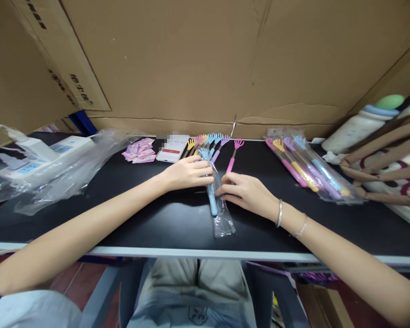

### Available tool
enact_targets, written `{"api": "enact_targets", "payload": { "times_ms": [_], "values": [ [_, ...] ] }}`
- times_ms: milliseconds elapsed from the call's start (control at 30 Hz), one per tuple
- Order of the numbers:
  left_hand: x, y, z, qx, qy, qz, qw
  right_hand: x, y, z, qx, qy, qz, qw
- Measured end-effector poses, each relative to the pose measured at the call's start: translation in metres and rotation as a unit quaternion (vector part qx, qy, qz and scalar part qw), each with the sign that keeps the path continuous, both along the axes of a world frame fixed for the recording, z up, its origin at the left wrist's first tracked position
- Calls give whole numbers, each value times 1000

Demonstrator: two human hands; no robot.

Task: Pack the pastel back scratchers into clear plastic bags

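Note:
A light-blue back scratcher [212, 199] lies slanted in front of me, inside a clear plastic bag [224, 224] whose end reaches past its handle. My left hand [191, 174] is closed over the upper part of this scratcher, just below its claw head; the thumb is hidden. At the bag's right side, my right hand [248, 191] has curled fingers pinching the plastic edge. Just beyond my right fingers lies a loose pink back scratcher [231, 164]. Behind my left hand, several more scratchers [213, 138] in yellow, blue, pink and purple lie in a row.
Pink printed packets [140, 151] and a phone [172, 148] lie at the back. Empty plastic bags [78, 168] and a power strip [44, 157] are at left. Bagged scratchers [310, 171], a bottle [357, 127] and a brown-strapped bag [389, 168] stand right. Cardboard [205, 59] walls the back.

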State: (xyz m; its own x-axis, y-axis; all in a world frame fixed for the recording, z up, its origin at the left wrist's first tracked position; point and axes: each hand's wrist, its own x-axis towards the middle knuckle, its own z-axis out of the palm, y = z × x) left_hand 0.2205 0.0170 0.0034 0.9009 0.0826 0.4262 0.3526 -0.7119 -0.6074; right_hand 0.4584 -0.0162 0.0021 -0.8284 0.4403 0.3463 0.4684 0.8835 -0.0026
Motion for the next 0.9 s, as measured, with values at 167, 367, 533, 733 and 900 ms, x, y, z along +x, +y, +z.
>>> {"api": "enact_targets", "payload": {
  "times_ms": [167, 367, 533, 733, 900],
  "values": [
    [1, 0, 3, 47, -13, -13, 999, -2, -2, 0, 42, -3, 9, 999],
    [-1, 4, 4, 44, -7, -2, 999, -3, -6, 2, 27, -19, 45, 998],
    [-8, 1, 9, -6, 21, 21, 1000, -3, -6, 3, 18, -25, 53, 998],
    [-17, -25, 7, -36, 17, -10, 999, -3, -9, 6, 10, -33, 67, 997],
    [-9, -42, 3, -14, -11, -97, 995, -3, -13, 8, -3, -37, 76, 996]
  ]
}}
